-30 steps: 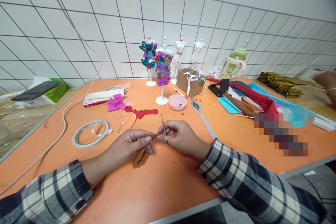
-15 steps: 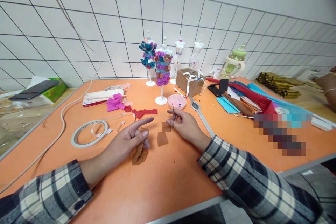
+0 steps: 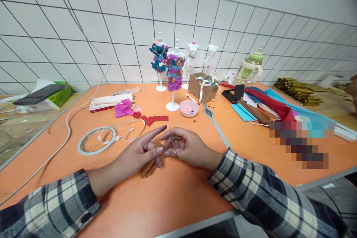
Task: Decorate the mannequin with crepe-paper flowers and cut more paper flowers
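Brown paper point(image 3: 148, 171) partly behind left fingers point(image 3: 153, 153)

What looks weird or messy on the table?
It's mostly just messy: tiny red bits lie on the table outside the bowl, and white ribbons hang in a tangle over the box. Strangest are the blocky squares at the right, because they hide whatever is there.

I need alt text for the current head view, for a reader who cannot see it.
A person's right hand holds a metal tool close to the left hand, which covers part of some brown material, over an orange table. Behind are a pink bowl and four white mannequins, two in colourful ruffles.
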Available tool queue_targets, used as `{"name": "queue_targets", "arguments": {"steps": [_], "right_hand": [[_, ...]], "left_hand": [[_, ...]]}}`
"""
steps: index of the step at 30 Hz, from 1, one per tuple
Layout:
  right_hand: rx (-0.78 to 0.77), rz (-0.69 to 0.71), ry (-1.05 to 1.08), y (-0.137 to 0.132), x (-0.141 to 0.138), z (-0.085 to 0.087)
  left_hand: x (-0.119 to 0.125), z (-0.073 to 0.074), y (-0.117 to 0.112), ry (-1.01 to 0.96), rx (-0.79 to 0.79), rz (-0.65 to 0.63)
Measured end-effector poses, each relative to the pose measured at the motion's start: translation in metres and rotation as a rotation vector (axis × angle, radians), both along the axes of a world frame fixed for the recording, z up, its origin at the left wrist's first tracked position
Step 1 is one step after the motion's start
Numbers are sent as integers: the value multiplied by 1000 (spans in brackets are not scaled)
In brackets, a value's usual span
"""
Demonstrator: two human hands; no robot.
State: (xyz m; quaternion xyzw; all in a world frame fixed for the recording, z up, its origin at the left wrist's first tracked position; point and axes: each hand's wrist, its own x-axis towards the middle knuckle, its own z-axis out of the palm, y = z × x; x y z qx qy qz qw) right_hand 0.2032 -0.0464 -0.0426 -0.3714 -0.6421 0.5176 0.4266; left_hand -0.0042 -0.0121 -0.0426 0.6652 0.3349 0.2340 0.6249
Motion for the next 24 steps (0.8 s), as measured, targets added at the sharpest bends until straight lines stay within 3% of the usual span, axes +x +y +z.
{"name": "queue_targets", "arguments": {"steps": [3,13,20,24], "right_hand": [[-56,51,104,1,-1,-3],[-192,76,174,-2,2,4],[-149,-216,254,7,10,5],[-152,-317,160,10,15,4]], "left_hand": [[0,-2,0,-25,-12,-29],[-3,-2,-2,20,-87,-145],[0,3,1,45,50,-105],[-1,3,3,27,78,-62]]}}
